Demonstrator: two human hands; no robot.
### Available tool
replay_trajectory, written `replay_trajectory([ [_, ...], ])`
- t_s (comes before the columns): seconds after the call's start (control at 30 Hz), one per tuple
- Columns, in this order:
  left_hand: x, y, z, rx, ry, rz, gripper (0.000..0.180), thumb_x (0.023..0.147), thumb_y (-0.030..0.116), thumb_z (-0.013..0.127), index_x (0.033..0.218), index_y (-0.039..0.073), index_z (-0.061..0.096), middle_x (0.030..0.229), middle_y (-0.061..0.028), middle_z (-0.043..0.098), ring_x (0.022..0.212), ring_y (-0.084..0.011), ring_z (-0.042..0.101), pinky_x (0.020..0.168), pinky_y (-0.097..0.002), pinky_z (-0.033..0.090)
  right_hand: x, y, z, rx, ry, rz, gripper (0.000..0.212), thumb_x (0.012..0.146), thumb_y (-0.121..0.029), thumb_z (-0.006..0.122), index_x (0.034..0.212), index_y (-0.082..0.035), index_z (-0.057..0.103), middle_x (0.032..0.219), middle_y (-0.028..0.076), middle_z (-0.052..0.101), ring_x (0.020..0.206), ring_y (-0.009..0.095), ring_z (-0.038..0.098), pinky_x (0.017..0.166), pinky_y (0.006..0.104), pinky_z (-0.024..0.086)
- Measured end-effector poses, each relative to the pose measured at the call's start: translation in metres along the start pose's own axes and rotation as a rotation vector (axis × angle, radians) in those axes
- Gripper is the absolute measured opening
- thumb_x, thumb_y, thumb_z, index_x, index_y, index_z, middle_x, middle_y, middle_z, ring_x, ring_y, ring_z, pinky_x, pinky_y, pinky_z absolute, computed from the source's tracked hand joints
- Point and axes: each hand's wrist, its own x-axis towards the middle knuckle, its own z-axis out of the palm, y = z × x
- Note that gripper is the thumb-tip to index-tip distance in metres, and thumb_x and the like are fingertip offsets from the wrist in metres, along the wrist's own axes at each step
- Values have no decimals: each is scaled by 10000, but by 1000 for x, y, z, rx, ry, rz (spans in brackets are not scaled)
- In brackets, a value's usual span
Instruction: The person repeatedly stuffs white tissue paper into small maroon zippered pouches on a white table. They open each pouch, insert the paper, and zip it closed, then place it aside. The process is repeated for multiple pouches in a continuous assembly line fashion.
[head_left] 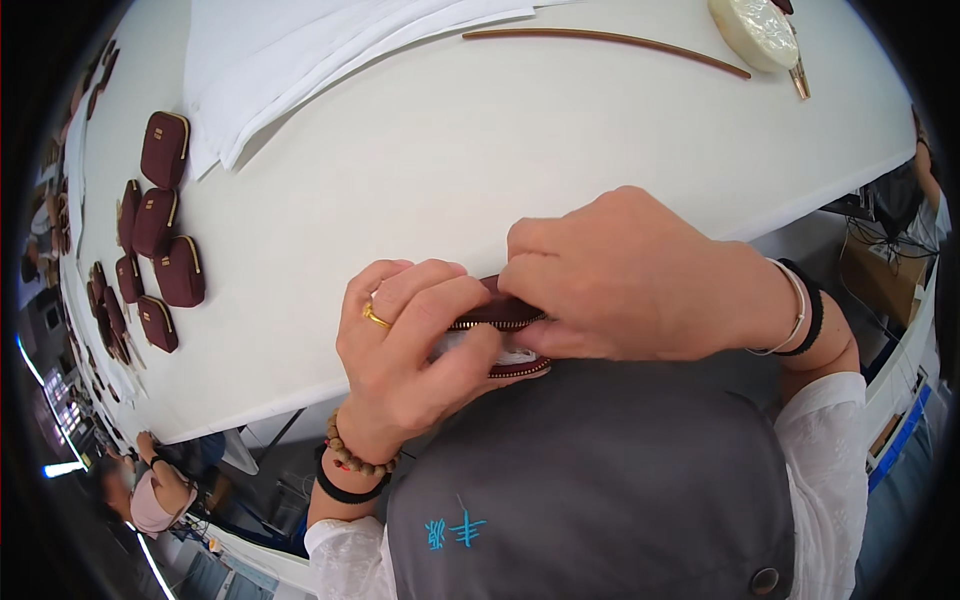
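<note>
Between my hands, at the table's near edge, is a small maroon zippered pouch (509, 311) with gold zipper teeth. Its zipper is undone, and white filling (515, 354) shows in the gap. My left hand (410, 345) grips the pouch's left end, fingers curled over the far side and thumb at the opening. On the other end, my right hand (625, 280) pinches the pouch by the zipper edge, its fingers closed. Parts of the pouch are hidden under both hands.
Several similar maroon pouches (165, 150) lie along the table's left. White sheets (300, 60) spread over the far left. A thin brown stick (610, 38) lies at the far side, near a cream-coloured, plastic-wrapped object (755, 35). Another person (160, 490) sits at lower left.
</note>
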Motion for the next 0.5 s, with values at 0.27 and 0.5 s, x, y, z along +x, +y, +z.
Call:
replay_trajectory([
  [0.27,-35,-12,10,-286,205,-311,369,577,89,850,910,76,690,1081,-160,613,939,-276,631,742,-332,550,-10,6,10,-45,304,109,115,741,-132,685,744,-60,595,818,61,585,577,188,589,476,309,457],
  [0.5,-49,-21,23,-484,288,-271,540,608,-117,761,1039,82,503,1163,-207,574,1052,-343,623,817,-368,572,-4,-4,-12,-59,273,-37,181,700,-137,749,836,-121,629,937,48,568,644,152,586,504,263,447],
])
